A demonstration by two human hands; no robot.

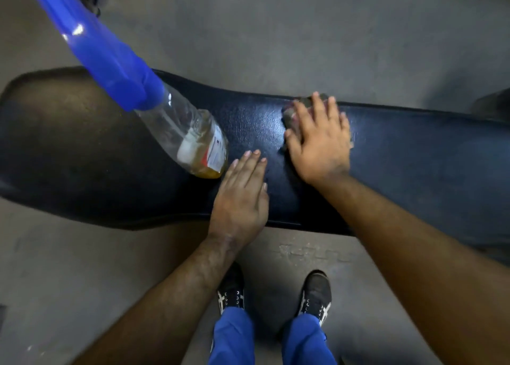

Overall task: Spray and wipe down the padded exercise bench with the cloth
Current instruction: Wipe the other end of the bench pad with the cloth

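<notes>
On the dark padded bench, which runs from left to right across the view, both hands of the person are resting. The right hand lies flat with straight, spread fingers on a grey cloth, and it presses the cloth against the padding near the far edge of the bench, about in the middle of its length. Only a small part of the cloth shows, past the fingertips and beside the thumb. The left hand is also flat and relaxed, with the fingers together, and it holds nothing; the palm rests on the padding at the near edge of the bench. The two hands are near each other but apart.

Just to the left of the left hand stands a spray bottle on the bench. Its body is clear plastic with a little yellow liquid at the bottom and a label on it, and its blue spray head reaches toward the camera, so it looks very big. The bottle base is just beside the left fingertips; I cannot tell if they touch.

Below the near edge of the bench, black shoes and blue trousers stand on the grey floor.
</notes>
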